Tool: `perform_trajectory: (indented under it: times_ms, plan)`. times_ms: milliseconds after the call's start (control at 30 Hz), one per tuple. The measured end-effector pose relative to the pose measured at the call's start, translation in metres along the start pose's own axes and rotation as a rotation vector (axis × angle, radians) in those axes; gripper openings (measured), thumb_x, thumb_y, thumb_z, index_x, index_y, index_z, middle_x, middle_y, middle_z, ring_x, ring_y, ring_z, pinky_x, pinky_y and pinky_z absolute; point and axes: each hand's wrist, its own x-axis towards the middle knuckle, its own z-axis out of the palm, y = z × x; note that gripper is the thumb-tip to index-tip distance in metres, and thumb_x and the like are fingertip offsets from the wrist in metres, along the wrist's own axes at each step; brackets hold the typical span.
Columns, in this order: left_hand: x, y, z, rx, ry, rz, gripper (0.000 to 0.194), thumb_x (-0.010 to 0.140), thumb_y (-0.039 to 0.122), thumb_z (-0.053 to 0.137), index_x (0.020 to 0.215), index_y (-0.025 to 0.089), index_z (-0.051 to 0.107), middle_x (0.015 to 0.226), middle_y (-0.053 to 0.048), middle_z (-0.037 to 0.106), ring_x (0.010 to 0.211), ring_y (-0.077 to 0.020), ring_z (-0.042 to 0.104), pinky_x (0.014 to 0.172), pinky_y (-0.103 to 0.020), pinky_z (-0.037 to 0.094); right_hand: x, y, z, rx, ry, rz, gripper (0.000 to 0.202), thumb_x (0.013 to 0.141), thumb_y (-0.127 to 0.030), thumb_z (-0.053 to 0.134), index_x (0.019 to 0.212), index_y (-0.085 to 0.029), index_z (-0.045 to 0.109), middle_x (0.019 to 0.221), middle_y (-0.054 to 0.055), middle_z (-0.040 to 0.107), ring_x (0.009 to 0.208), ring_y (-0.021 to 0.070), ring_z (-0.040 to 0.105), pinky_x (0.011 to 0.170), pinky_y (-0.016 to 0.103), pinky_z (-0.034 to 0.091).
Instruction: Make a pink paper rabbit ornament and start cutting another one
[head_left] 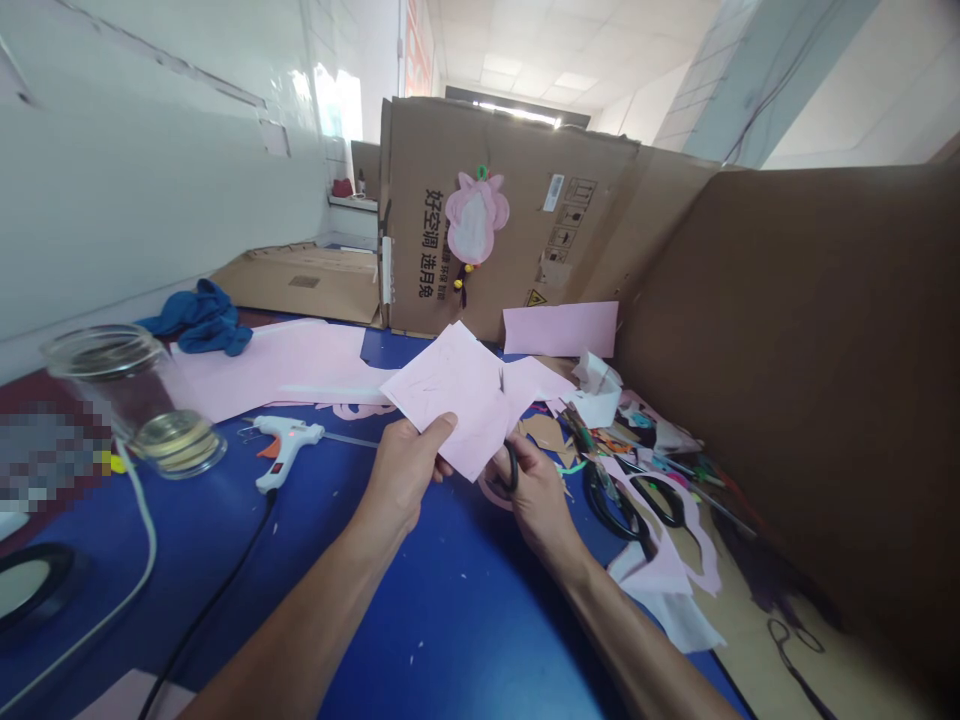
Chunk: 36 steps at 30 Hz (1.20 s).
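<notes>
My left hand (409,460) pinches a square pink sheet (457,395) at its lower left edge, thumb on top. Faint drawn lines show on the sheet. In my right hand (536,490) is a pair of scissors (511,468) with dark handles, at the sheet's right edge. A blade tip shows near the upper right of the sheet; the rest of the blades is hidden behind it. More pink material (536,380) lies just behind the sheet.
A white glue gun (285,440) with a black cord lies at left, near a glass jar (127,380) and blue cloth (202,318). Pink offcuts (701,540) and large black-handled scissors (615,505) clutter the right side. Cardboard (585,200) with a pink ornament (476,220) stands behind.
</notes>
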Motion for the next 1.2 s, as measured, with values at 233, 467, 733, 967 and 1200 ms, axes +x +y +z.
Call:
perform_trajectory:
  times_ms: [233, 467, 733, 967, 1200]
  plan:
    - [0.006, -0.003, -0.004, 0.034, 0.032, 0.033, 0.028, 0.079, 0.043, 0.081, 0.077, 0.015, 0.078, 0.058, -0.005, 0.068, 0.045, -0.0132, 0.052, 0.042, -0.024, 0.036, -0.002, -0.006, 0.001, -0.073, 0.011, -0.013, 0.053, 0.086, -0.072, 0.079, 0.092, -0.020, 0.072, 0.069, -0.002, 0.057, 0.059, 0.0119, 0.039, 0.052, 0.026, 0.029]
    - [0.007, -0.002, -0.007, 0.080, 0.015, 0.045, 0.027, 0.080, 0.043, 0.079, 0.078, 0.016, 0.078, 0.059, -0.004, 0.068, 0.046, -0.0130, 0.051, 0.043, -0.024, 0.036, -0.002, -0.006, 0.001, -0.050, 0.006, -0.018, 0.050, 0.087, -0.069, 0.081, 0.092, -0.020, 0.071, 0.071, -0.003, 0.055, 0.061, 0.0115, 0.040, 0.055, 0.026, 0.030]
    - [0.007, 0.001, -0.007, 0.091, 0.002, 0.051, 0.026, 0.082, 0.041, 0.078, 0.076, 0.016, 0.078, 0.058, -0.005, 0.067, 0.045, -0.0129, 0.051, 0.043, -0.024, 0.036, -0.003, -0.010, 0.001, -0.063, -0.003, -0.023, 0.051, 0.088, -0.070, 0.080, 0.086, -0.020, 0.067, 0.069, -0.004, 0.052, 0.061, 0.0112, 0.038, 0.057, 0.027, 0.030]
    - [0.008, 0.000, -0.008, 0.061, -0.003, 0.050, 0.025, 0.080, 0.041, 0.080, 0.079, 0.016, 0.080, 0.061, -0.005, 0.069, 0.047, -0.0131, 0.052, 0.043, -0.024, 0.036, -0.003, -0.010, 0.001, -0.074, 0.012, -0.016, 0.054, 0.086, -0.073, 0.079, 0.087, -0.021, 0.065, 0.066, -0.005, 0.051, 0.058, 0.0112, 0.036, 0.054, 0.027, 0.027]
    - [0.006, 0.000, -0.006, -0.029, 0.000, 0.035, 0.033, 0.077, 0.041, 0.086, 0.097, 0.015, 0.084, 0.089, -0.011, 0.083, 0.065, -0.0209, 0.071, 0.052, -0.027, 0.050, -0.003, -0.011, 0.002, -0.094, 0.008, -0.015, 0.055, 0.084, -0.076, 0.079, 0.089, -0.022, 0.069, 0.069, -0.002, 0.055, 0.061, 0.0133, 0.041, 0.054, 0.027, 0.031]
